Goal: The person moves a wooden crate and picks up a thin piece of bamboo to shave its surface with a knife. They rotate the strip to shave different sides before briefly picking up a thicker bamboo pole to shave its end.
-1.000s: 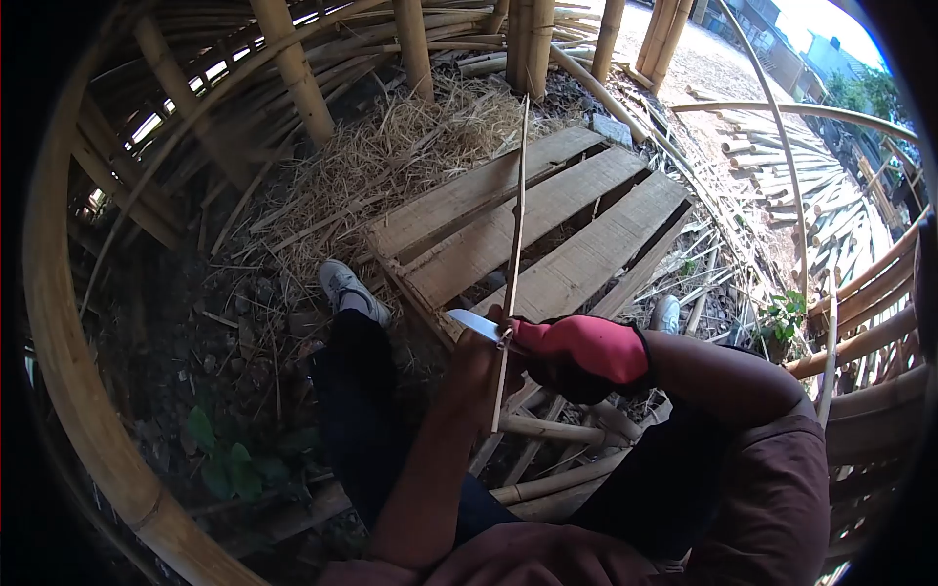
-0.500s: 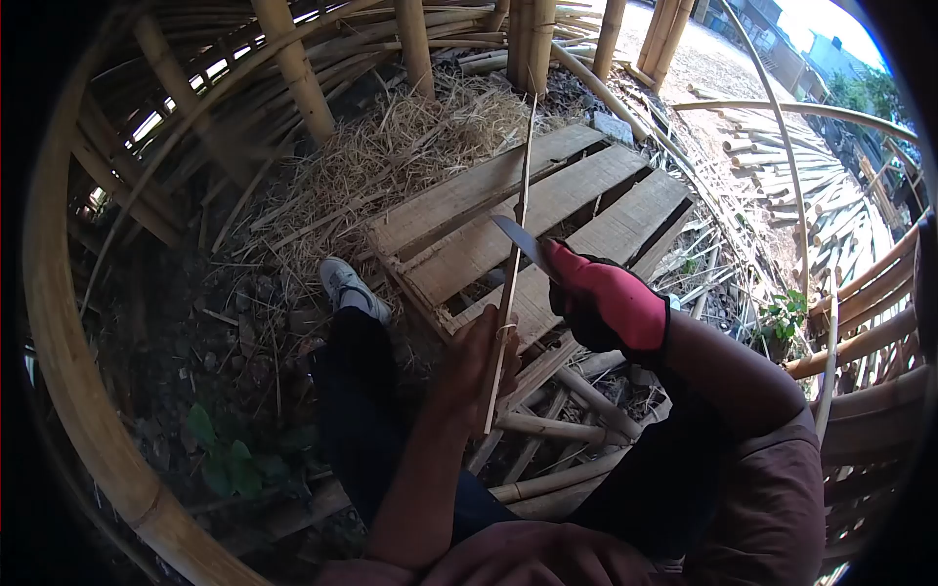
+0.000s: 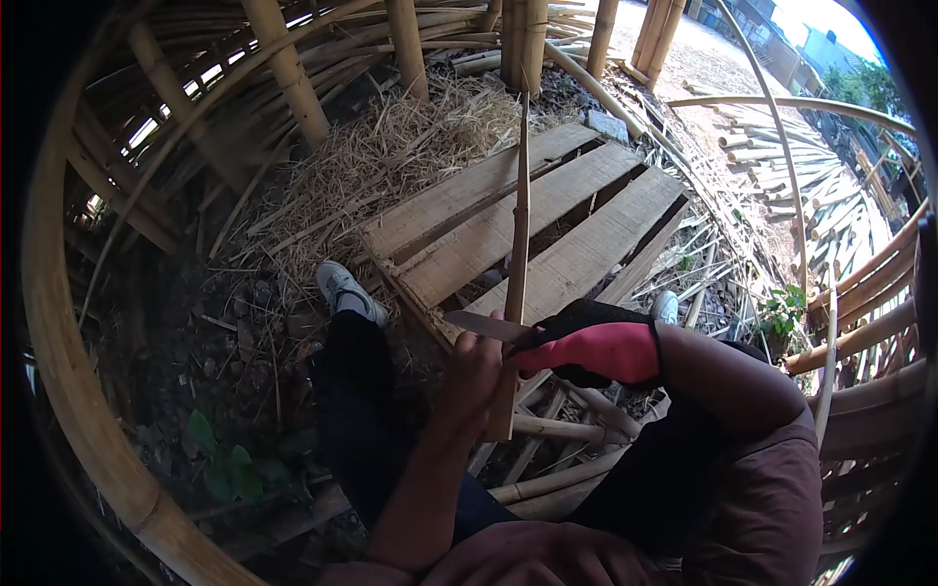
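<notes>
A long, narrow bamboo strip (image 3: 521, 225) points away from me over the wooden slats. My bare left hand (image 3: 472, 376) is closed around it near its lower end. My right hand (image 3: 596, 347), in a pink and black glove, grips a knife (image 3: 484, 325); the handle is hidden inside the fist. The blade lies across the strip and points left, just above my left fingers. Both hands are close together, in front of my knees. Whether the edge is biting into the bamboo, I cannot tell.
A slatted wooden pallet (image 3: 479, 244) lies before me, with bamboo shavings (image 3: 391, 156) heaped behind it. Upright bamboo poles (image 3: 406, 49) stand at the back. Cut bamboo poles (image 3: 782, 156) lie at the right. A curved bamboo pole (image 3: 59, 322) runs down the left side.
The knife in my right hand has come down and left along the strip to my left hand. The strip has turned so that its broader face shows.
</notes>
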The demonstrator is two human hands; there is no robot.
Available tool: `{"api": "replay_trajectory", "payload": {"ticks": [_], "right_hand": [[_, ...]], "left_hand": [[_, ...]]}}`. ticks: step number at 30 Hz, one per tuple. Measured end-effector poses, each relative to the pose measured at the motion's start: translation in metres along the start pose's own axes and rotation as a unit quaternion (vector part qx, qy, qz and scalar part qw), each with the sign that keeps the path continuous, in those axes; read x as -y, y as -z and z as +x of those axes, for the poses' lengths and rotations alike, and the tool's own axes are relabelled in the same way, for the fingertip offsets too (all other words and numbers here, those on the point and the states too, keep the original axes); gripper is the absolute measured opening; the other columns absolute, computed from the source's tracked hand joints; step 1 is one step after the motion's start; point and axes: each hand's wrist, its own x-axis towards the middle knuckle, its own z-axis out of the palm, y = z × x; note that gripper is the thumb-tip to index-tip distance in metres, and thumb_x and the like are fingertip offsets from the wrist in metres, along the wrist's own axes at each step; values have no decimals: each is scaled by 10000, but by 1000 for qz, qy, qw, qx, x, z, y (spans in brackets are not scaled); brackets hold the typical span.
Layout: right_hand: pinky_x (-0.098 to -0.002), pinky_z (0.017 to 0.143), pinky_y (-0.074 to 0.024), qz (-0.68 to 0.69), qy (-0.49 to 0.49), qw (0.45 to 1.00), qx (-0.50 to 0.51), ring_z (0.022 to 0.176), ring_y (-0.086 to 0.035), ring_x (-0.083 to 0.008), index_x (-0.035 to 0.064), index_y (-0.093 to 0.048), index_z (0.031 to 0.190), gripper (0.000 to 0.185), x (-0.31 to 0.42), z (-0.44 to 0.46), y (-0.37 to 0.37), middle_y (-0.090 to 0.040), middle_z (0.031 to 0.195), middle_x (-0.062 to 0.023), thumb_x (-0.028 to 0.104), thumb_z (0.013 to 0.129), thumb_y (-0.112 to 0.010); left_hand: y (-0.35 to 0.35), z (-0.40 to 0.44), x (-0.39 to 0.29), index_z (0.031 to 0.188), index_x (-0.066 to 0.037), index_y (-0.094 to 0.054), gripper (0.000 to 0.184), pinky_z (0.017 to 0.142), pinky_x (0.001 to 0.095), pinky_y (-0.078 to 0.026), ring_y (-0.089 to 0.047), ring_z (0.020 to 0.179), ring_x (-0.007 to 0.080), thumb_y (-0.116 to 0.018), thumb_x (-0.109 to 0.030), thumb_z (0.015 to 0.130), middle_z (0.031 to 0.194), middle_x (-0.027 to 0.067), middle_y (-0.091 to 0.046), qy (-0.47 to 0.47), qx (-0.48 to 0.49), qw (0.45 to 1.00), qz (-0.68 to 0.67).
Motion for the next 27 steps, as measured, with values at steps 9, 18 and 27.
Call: {"api": "replay_trajectory", "payload": {"ticks": [9, 18, 27], "right_hand": [[-358, 802, -504, -193, 142, 956, -166, 953, -644, -309, 48, -602, 1218, 294, 3, 15, -5, -652, 1017, -159, 134, 948, -520], [-367, 704, -511, -47, 78, 980, -175, 809, -657, -294, 34, -671, 1045, 242, 25, 8, -8, -650, 895, -162, 238, 941, -593], [-389, 661, -465, -19, 78, 995, 63, 734, -602, -353, -27, -636, 887, 338, 23, 5, -17, -634, 796, -203, 311, 900, -645]], "left_hand": [[-2, -11, -27, 903, -111, -599, 404, 482, 225, -385, -491, 534, 71, -435, -471, 986, 667, -15, -531, 60, 19, 993, -96], [-7, -1, -15, 912, -100, -576, 361, 423, 216, -353, -465, 501, 48, -498, -446, 980, 628, -34, -507, 72, -6, 987, -142], [28, 8, -14, 962, -72, -510, 286, 314, 202, -241, -309, 321, 51, -463, -349, 1013, 473, -39, -358, 62, 90, 954, -281]]}}
